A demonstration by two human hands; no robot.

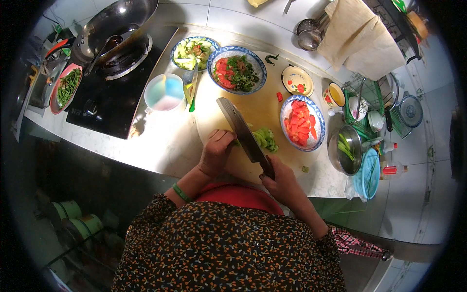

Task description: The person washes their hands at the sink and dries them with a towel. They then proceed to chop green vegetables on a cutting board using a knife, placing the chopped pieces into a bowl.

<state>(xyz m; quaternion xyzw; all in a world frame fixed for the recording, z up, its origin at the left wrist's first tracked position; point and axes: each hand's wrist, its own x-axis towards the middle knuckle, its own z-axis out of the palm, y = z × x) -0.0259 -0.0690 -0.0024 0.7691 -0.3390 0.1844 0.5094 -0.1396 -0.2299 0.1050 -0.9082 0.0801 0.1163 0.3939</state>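
Note:
My right hand (280,179) grips the handle of a kitchen knife (240,126), whose broad blade slants away to the upper left. Beneath and right of the blade lie thin slices of a green vegetable (266,139) on a round, pale cutting board (251,166). Left of the blade, my left hand (218,149) has its fingers curled down on the uncut end of this vegetable, which shows only as a bit of green by the fingertips. Chopped tomato fills a blue-and-white bowl (321,133) at the board's right side.
Behind the board stand a bowl of tomato and herbs (263,75), a bowl of sliced vegetables (216,43) and a plastic container (147,94). A wok (120,22) tilts over the cooktop (98,116). At right are an enamel mug (330,98), a steel basin (334,157) and a blue basket (372,175).

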